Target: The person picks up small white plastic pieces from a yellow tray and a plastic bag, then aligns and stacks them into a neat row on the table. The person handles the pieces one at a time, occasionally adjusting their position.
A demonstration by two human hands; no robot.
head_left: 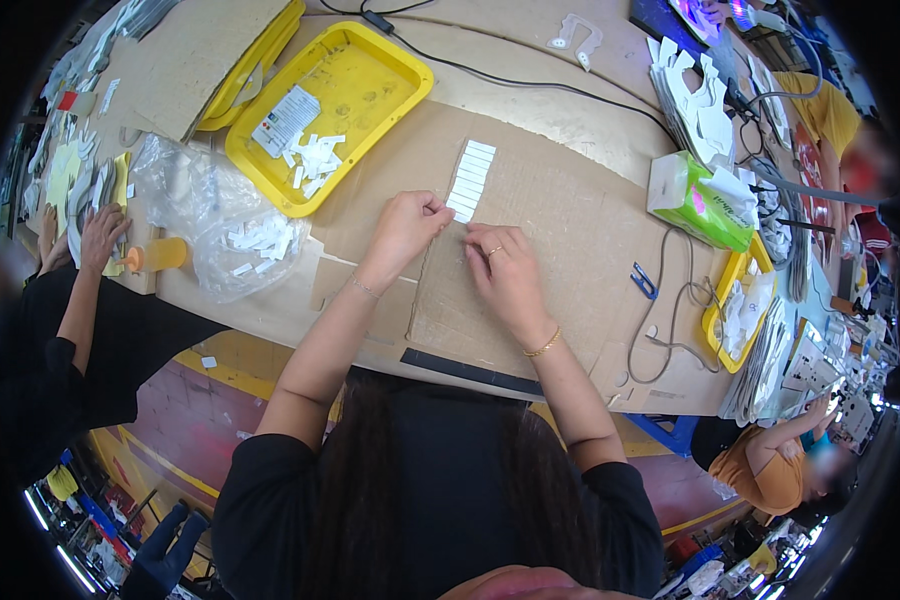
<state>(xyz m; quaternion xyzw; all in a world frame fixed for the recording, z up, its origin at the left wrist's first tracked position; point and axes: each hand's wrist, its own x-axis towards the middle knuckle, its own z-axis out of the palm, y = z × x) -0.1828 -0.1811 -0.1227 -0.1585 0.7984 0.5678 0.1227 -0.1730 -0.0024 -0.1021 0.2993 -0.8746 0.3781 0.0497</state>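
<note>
A column of small white rectangular pieces (470,180) lies side by side on a flat cardboard sheet (560,220) in front of me. Close to the column's lower end, my left hand (410,230) has its thumb and fingers pinched together. Just right of it my right hand (508,268), wearing a ring, hovers low over the cardboard with its fingers curled in. Whatever either set of fingertips may hold is too small or hidden to make out. More loose white pieces (318,158) sit in a yellow tray (375,55) at the upper left, beside a printed paper (286,121).
A clear plastic bag (195,210) with white pieces and an orange bottle (160,254) lie leftward, near a co-worker's hand (102,235). Rightward are blue thread snips (644,281), a cable (635,350), a green tissue pack (705,200) and a smaller yellow tray (712,325).
</note>
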